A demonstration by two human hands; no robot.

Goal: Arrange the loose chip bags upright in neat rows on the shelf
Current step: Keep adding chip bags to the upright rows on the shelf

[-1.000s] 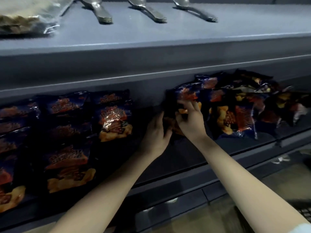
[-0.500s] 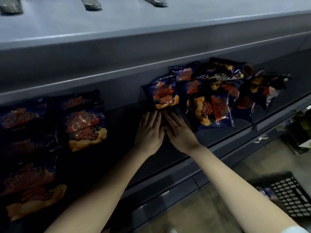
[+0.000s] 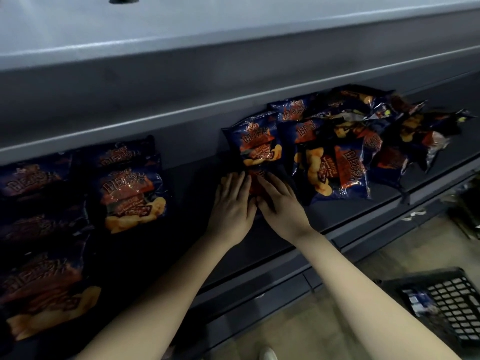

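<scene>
Dark blue chip bags with orange print lie on the lower shelf (image 3: pixel 192 183). One bag (image 3: pixel 257 144) stands upright against the back wall. Just in front of it lies another bag (image 3: pixel 255 181), mostly covered by my hands. My left hand (image 3: pixel 231 203) and my right hand (image 3: pixel 281 203) rest palm-down on it, side by side, fingers stretched flat. To the right is a loose pile of bags (image 3: pixel 363 141), tilted and overlapping. On the left, bags (image 3: pixel 132 196) sit in rows in the shade.
An upper grey shelf (image 3: pixel 207 35) overhangs the lower one. The lower shelf's front rail (image 3: pixel 337 229) runs under my wrists. A black plastic crate (image 3: pixel 446 307) with something inside stands on the floor at the lower right.
The bag that both hands held one second ago now stands against the back wall. Both hands came down and lie flat on the bag in front of it. The view has shifted down and right.
</scene>
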